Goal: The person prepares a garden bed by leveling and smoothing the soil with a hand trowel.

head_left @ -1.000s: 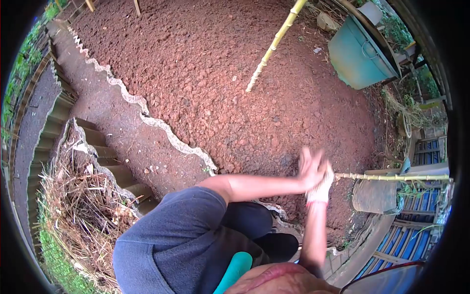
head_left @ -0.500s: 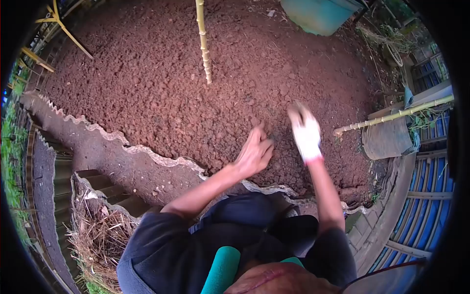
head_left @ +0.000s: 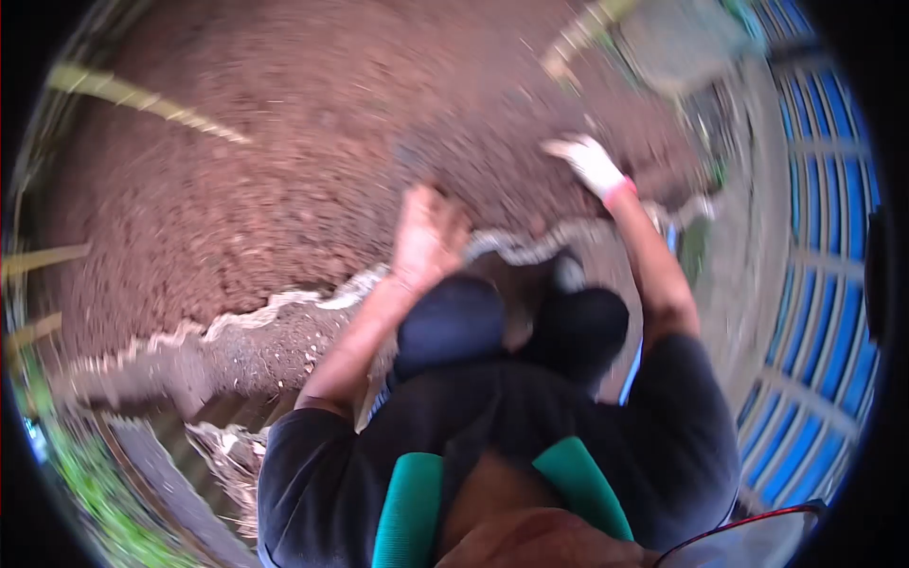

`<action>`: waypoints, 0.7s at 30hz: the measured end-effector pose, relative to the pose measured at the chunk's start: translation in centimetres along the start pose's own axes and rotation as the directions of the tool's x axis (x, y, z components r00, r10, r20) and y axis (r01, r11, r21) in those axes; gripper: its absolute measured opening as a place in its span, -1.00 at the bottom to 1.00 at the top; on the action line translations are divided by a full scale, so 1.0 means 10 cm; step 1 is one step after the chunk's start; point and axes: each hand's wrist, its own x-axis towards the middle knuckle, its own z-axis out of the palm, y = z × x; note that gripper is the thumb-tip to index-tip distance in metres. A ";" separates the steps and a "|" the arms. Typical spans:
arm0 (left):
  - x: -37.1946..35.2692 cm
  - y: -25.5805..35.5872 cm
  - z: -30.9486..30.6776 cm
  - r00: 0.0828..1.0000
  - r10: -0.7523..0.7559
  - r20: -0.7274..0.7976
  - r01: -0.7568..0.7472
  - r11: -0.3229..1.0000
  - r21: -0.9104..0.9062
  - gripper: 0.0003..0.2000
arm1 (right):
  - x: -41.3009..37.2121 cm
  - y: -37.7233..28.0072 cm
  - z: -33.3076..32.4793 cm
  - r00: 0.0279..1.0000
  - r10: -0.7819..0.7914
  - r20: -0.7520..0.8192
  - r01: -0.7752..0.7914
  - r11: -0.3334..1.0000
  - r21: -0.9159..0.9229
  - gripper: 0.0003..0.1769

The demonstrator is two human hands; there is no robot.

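Note:
Reddish-brown loose soil (head_left: 284,180) fills the bed in front of me, blurred by motion. My bare left hand (head_left: 428,237) is low over the soil near the bed's wavy edge (head_left: 355,287); its fingers are smeared, and anything in them cannot be made out. To the right, my right hand (head_left: 589,163) wears a white glove with a pink cuff and reaches over the soil. Its fingers point left, and their exact shape is blurred. Darker soil (head_left: 483,166) lies between the two hands.
A pale ringed stalk (head_left: 151,102) stands at the upper left, another (head_left: 582,43) at the top right beside a greyish container (head_left: 677,43). Blue slatted panels (head_left: 819,275) line the right side. My knees (head_left: 454,317) are just below the edge; dry straw (head_left: 237,459) lies lower left.
The view has swung, so the stalks and bed edge are tilted and shifted left and up. My hands are farther apart, my left hand nearer the edge and my knees.

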 end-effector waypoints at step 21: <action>1.84 -0.02 1.19 0.811 0.180 0.556 -0.089 0.978 -0.186 -0.64 | -0.02 -0.70 -0.57 0.941 0.299 0.156 -0.333 0.901 0.279 -0.47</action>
